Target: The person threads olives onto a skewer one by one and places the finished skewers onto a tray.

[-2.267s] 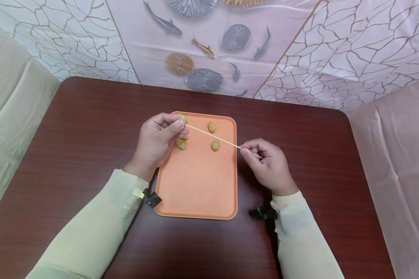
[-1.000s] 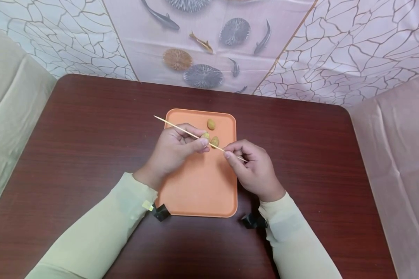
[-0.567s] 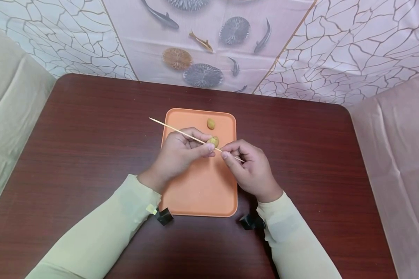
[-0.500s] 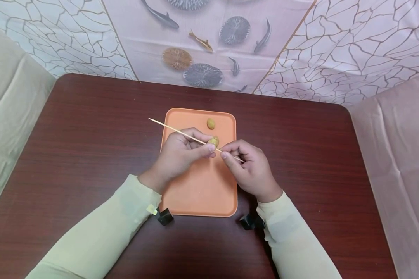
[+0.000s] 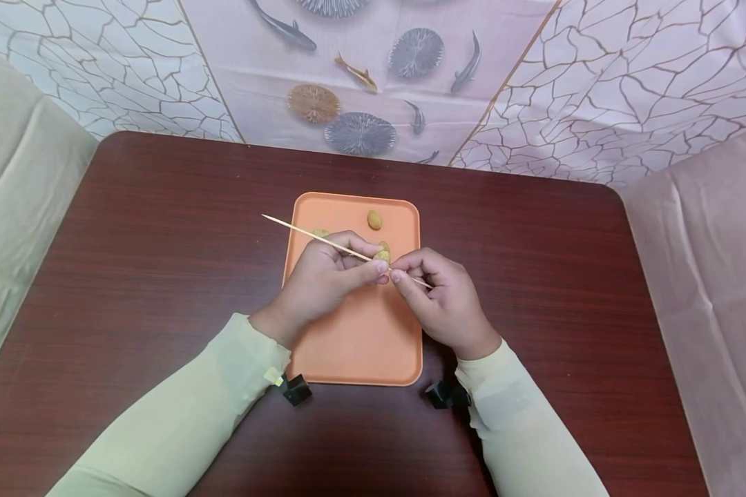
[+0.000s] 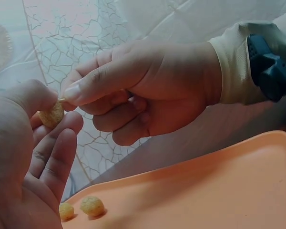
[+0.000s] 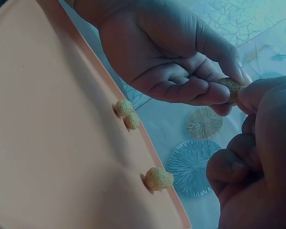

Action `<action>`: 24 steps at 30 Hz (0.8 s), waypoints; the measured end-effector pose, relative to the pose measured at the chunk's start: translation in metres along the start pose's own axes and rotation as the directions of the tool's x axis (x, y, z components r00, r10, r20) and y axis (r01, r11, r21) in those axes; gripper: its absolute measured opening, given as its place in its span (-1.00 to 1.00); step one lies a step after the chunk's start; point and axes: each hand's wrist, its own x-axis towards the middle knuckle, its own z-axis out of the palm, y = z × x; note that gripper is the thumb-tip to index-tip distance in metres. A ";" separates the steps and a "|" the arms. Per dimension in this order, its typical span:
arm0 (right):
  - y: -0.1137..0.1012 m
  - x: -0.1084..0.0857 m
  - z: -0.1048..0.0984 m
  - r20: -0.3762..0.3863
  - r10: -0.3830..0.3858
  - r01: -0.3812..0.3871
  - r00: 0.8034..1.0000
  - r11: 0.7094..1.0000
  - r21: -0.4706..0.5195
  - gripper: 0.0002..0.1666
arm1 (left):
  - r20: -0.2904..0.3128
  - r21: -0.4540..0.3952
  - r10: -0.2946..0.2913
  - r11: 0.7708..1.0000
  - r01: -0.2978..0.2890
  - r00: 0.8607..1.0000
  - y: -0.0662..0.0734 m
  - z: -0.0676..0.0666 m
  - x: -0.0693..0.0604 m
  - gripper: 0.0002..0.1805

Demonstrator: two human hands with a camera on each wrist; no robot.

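Note:
My left hand (image 5: 323,276) pinches a small wrinkled yellow-brown ball (image 5: 382,256) between thumb and fingers, above the orange tray (image 5: 354,345). A thin bamboo skewer (image 5: 304,230) slants past those fingers, its pointed end sticking out to the left. At the ball the thumb covers the skewer, so where it enters is hidden. Close by on the right, my right hand (image 5: 444,297) pinches the skewer near its other end. In the left wrist view, the skewer meets the top of the held ball (image 6: 52,115) between both hands' fingertips.
Loose balls lie at the tray's far end: one at the back (image 5: 375,219), and one at the left (image 5: 320,233) partly hidden by the left hand. The right wrist view shows a pair of balls (image 7: 124,106) and a separate ball (image 7: 158,179). The dark wooden table (image 5: 161,228) surrounds the tray.
The skewer's point was at the ball at first; now it extends far left of it. The left hand, with the ball, has slid right along the skewer to the right hand. The right hand shifted slightly left.

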 end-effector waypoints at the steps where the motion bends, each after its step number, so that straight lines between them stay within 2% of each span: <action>1: 0.001 0.000 0.000 -0.001 0.001 -0.001 1.000 1.000 -0.011 -0.91 | -0.002 0.003 -0.006 1.000 0.006 1.000 0.000 0.000 0.000 -0.81; 7: 0.003 0.002 -0.002 -0.013 -0.011 0.009 1.000 0.994 -0.108 -0.93 | -0.045 0.034 -0.041 0.999 0.043 0.998 -0.002 0.001 0.001 -0.79; 13: 0.004 0.002 -0.004 -0.014 -0.047 0.043 0.999 0.969 -0.244 -0.90 | -0.097 0.081 -0.041 0.996 0.049 0.994 -0.002 0.001 0.003 -0.81; 15: 0.004 0.002 -0.004 -0.022 -0.038 0.031 0.999 0.963 -0.266 -0.90 | -0.106 0.101 -0.041 0.993 0.052 0.994 0.001 0.000 0.003 -0.85; 18: 0.005 0.002 -0.007 -0.072 0.005 -0.022 0.997 0.970 -0.241 -0.90 | -0.098 0.135 -0.042 0.989 0.055 0.994 0.008 -0.008 0.005 -0.82; 22: 0.011 0.005 -0.012 -0.153 0.096 -0.122 0.984 0.977 -0.173 -0.84 | -0.137 0.274 -0.012 0.961 0.049 0.991 0.027 -0.031 0.009 -0.68; 23: 0.012 0.006 -0.014 -0.165 0.124 -0.150 0.978 0.976 -0.158 -0.82 | -0.164 0.331 -0.005 0.942 0.060 0.987 0.032 -0.039 0.009 -0.66; 24: 0.014 0.006 -0.015 -0.176 0.148 -0.175 0.973 0.974 -0.146 -0.80 | -0.193 0.401 0.014 0.914 0.066 0.981 0.038 -0.045 0.010 -0.67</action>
